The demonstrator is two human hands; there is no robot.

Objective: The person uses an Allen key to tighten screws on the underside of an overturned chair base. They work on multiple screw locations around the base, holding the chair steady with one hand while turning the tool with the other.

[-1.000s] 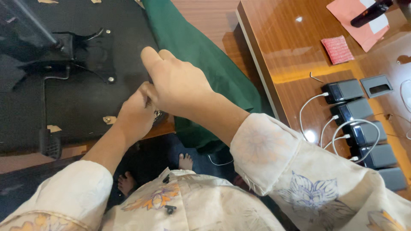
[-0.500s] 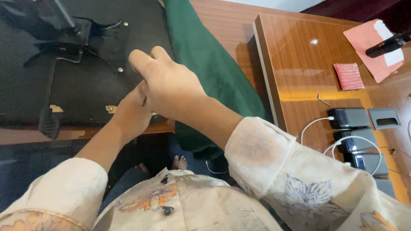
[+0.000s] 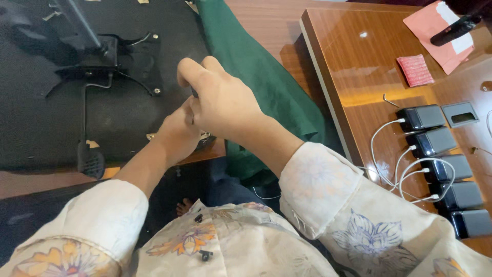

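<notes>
1. the right hand [image 3: 225, 105] lies over the left hand [image 3: 179, 131], fingers curled and pressed together around something small and dark at the near edge of the black panel [image 3: 118, 118]; what exactly it pinches is hidden under the knuckles, so i cannot tell.
2. the left hand sits just below it, at about 7 o'clock of the right hand, fingers tucked against the same edge by a small metal fitting [image 3: 205, 137]; its grip is mostly covered, so i cannot tell.
3. step in hand, as a judgement: both hands are working a small part at the panel's near edge, at about 9 o'clock of the green cloth [image 3: 256, 77].
4. the move to follow seems to call for a steady two-handed hold and fine finger pressure, since the spot is blocked from sight.
5. counts: one black panel, with one black lever [image 3: 84, 133] at 9 o'clock of the hands; one green cloth.
6. on the glossy wooden table [image 3: 348, 56], at 3 o'clock: five dark charger blocks [image 3: 435, 141] in a row with white cables, one small red pad [image 3: 415, 69], one pink paper [image 3: 441, 31].
</notes>
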